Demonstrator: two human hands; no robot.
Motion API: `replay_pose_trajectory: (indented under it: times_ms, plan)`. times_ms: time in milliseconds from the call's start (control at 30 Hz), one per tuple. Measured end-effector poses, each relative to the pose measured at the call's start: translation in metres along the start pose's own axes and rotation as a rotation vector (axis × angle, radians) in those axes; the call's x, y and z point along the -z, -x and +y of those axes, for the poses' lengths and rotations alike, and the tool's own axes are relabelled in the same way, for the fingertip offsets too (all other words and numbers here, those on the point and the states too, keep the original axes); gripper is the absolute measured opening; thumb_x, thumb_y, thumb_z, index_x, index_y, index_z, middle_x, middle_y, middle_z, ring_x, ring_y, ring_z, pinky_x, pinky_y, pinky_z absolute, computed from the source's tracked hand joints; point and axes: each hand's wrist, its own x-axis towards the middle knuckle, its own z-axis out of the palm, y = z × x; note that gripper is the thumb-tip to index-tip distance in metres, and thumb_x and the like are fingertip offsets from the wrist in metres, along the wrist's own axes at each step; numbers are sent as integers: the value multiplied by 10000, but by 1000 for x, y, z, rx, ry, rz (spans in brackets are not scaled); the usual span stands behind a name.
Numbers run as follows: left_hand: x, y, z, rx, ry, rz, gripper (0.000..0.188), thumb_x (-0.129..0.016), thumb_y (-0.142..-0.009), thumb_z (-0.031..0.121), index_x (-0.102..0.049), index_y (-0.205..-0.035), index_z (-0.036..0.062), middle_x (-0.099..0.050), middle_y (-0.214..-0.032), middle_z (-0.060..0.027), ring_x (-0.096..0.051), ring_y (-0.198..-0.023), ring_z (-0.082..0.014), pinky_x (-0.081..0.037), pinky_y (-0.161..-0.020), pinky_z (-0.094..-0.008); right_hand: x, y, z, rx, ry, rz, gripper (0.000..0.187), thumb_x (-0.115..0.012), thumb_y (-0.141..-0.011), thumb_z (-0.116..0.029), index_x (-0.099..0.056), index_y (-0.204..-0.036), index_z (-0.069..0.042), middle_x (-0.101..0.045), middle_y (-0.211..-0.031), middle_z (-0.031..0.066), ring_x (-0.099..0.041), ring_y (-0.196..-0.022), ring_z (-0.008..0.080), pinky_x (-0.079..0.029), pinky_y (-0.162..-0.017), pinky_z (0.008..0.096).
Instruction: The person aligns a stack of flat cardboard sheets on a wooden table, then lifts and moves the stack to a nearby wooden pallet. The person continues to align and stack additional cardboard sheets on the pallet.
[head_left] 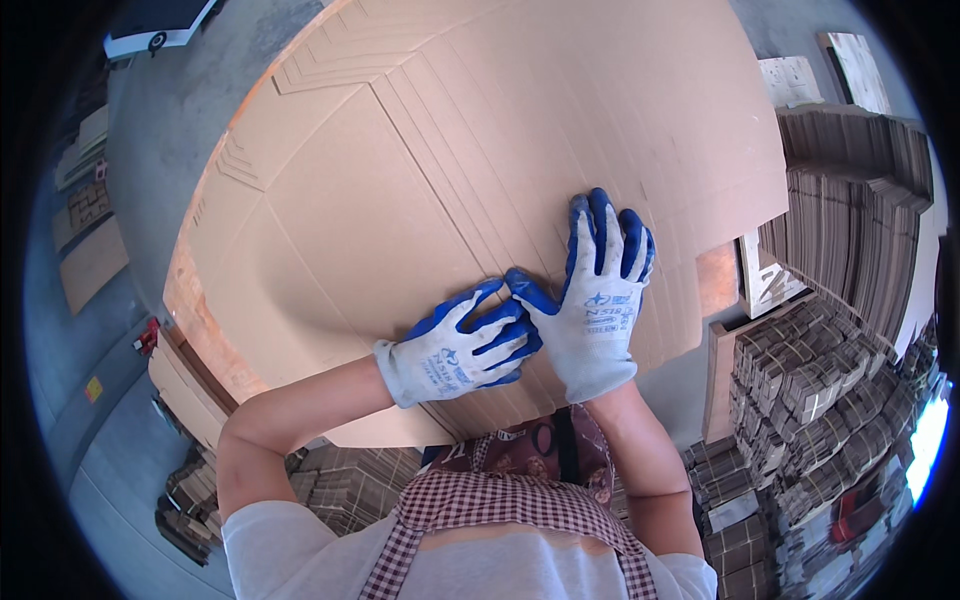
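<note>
Large flat sheets of brown cardboard (400, 200), creased and slotted, lie in front of me, with several stepped edges along the left and right. My left hand (460, 345), in a white glove with blue-coated fingers, rests palm down near the front edge, fingers apart and pointing right. Beside it, my right hand (597, 290), gloved the same way, lies on the cardboard with its fingers stretched away from me. Its thumb meets or nearly meets the left hand's fingers. Neither hand visibly grips anything; the palms are hidden.
A wooden board edge (190, 310) shows under the sheets at the left. Stacked cardboard (850, 215) stands at the right, with strapped bundles of folded cardboard (810, 375) nearer me. More bundles (355, 490) lie below left. A white vehicle (155, 32) is at the far left.
</note>
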Motion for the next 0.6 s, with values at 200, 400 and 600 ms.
replay_pose_trajectory:
  times_ms: [200, 400, 600]
  plan:
    - [3, 0, 5, 20, -30, -26, 450, -640, -975, 506, -695, -1312, 213, -665, -1339, -34, -589, -1317, -231, -439, -1184, -509, 1, -2, 1, -13, -20, -10, 963, -831, -796, -514, -419, -1571, -117, -371, -1635, 122, -306, -1486, 430, -193, -1234, 610]
    - [1, 4, 6, 20, -27, -29, 473, -625, -987, 511, -669, -1355, 216, -653, -1370, -44, -594, -1323, -255, -435, -1184, -492, 0, -2, 2, 2, -17, 3, 961, -838, -789, -501, -426, -1564, -110, -385, -1623, 131, -312, -1478, 433, -200, -1229, 610]
    - [-3, 8, 2, -37, -68, -46, 436, -628, -993, 449, -662, -1365, 225, -633, -1421, -50, -582, -1347, -245, -447, -1179, -469, 0, -2, 4, 10, -20, 12, 970, -848, -777, -507, -435, -1554, -100, -394, -1613, 139, -320, -1470, 437, -209, -1225, 610]
